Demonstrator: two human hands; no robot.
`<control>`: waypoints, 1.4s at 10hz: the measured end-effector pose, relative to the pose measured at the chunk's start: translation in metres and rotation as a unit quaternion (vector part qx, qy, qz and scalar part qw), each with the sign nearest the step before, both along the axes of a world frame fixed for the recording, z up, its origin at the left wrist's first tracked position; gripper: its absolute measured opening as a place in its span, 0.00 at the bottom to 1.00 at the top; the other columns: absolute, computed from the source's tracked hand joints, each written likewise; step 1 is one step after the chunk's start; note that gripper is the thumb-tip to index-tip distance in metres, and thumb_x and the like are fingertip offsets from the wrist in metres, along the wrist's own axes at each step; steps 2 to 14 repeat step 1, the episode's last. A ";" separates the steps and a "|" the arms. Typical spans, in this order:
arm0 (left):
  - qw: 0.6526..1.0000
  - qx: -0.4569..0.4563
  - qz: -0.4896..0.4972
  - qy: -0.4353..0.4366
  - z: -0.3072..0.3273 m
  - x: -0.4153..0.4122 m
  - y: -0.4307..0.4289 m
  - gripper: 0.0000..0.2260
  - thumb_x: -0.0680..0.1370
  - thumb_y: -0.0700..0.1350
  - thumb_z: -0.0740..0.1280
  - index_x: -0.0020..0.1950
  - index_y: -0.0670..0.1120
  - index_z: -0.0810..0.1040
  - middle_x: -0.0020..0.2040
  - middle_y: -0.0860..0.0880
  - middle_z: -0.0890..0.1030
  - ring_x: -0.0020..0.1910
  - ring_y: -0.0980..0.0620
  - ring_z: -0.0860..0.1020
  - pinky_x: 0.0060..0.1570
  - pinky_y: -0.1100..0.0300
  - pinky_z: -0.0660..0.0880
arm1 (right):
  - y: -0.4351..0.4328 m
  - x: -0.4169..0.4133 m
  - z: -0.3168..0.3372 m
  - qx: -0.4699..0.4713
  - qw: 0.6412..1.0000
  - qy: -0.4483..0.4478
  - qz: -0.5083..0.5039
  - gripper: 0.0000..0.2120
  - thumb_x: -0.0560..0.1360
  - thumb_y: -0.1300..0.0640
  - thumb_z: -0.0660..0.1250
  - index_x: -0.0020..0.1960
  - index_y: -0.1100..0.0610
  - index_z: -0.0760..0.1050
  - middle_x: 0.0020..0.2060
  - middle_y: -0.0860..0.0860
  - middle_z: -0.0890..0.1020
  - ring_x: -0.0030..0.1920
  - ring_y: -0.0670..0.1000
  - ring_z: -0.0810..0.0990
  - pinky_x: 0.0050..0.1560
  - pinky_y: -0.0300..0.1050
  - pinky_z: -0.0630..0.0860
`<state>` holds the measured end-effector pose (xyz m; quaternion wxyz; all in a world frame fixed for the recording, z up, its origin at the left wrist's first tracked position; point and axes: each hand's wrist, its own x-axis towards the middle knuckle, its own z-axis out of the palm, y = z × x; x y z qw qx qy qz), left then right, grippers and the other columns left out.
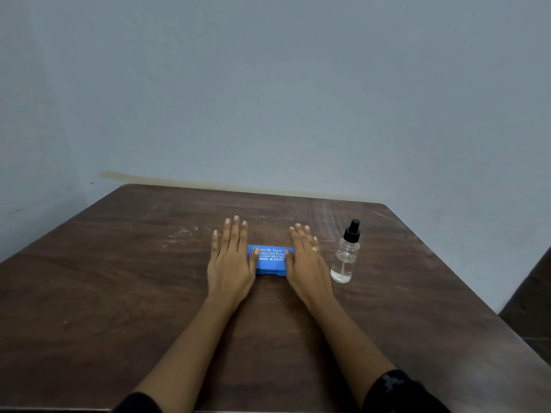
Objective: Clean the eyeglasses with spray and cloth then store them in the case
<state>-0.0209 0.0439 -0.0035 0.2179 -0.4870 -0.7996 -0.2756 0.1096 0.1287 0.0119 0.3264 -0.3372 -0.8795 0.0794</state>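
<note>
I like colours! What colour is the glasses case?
The glasses case is blue with white lettering; head view.

A bright blue case [270,263] with white printed lettering lies mid-frame on a dark brown table [119,293] with streaky wood grain and pale whitish scuffs. Right of it, a clear spray bottle [344,260] has a black pump top, and a gold ring [314,249] shows on the right hand [307,268]. The wall [268,84] across the upper frame is plain pale grey-blue with a faint yellowish streak low down; black sleeves [396,391] edge the bottom, the right one faintly patterned in grey.
</note>
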 end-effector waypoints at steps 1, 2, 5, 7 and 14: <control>1.000 0.006 0.004 -0.007 0.002 -0.004 0.005 0.27 0.80 0.52 0.51 0.75 0.43 0.46 0.77 0.45 0.47 0.73 0.50 0.39 0.70 0.54 0.34 | 0.006 -0.008 0.005 0.031 0.999 -0.023 0.000 0.24 0.78 0.58 0.53 0.73 0.59 0.53 0.75 0.53 0.55 0.76 0.51 0.48 0.74 0.45 0.44; 1.000 0.006 0.004 -0.007 0.002 -0.004 0.005 0.27 0.80 0.52 0.51 0.75 0.43 0.46 0.77 0.45 0.47 0.73 0.50 0.39 0.70 0.54 0.34 | 0.006 -0.008 0.005 0.031 0.999 -0.023 0.000 0.24 0.78 0.58 0.53 0.73 0.59 0.53 0.75 0.53 0.55 0.76 0.51 0.48 0.74 0.45 0.44; 1.000 0.006 0.004 -0.007 0.002 -0.004 0.005 0.27 0.80 0.52 0.51 0.75 0.43 0.46 0.77 0.45 0.47 0.73 0.50 0.39 0.70 0.54 0.34 | 0.006 -0.008 0.005 0.031 0.999 -0.023 0.000 0.24 0.78 0.58 0.53 0.73 0.59 0.53 0.75 0.53 0.55 0.76 0.51 0.48 0.74 0.45 0.44; 1.000 0.006 0.004 -0.007 0.002 -0.004 0.005 0.27 0.80 0.52 0.51 0.75 0.43 0.46 0.77 0.45 0.47 0.73 0.50 0.39 0.70 0.54 0.34 | 0.006 -0.008 0.005 0.031 0.999 -0.023 0.000 0.24 0.78 0.58 0.53 0.73 0.59 0.53 0.75 0.53 0.55 0.76 0.51 0.48 0.74 0.45 0.44; 1.000 0.006 0.004 -0.007 0.002 -0.004 0.005 0.27 0.80 0.52 0.51 0.75 0.43 0.46 0.77 0.45 0.47 0.73 0.50 0.39 0.70 0.54 0.34 | 0.006 -0.008 0.005 0.031 0.999 -0.023 0.000 0.24 0.78 0.58 0.53 0.73 0.59 0.53 0.75 0.53 0.55 0.76 0.51 0.48 0.74 0.45 0.44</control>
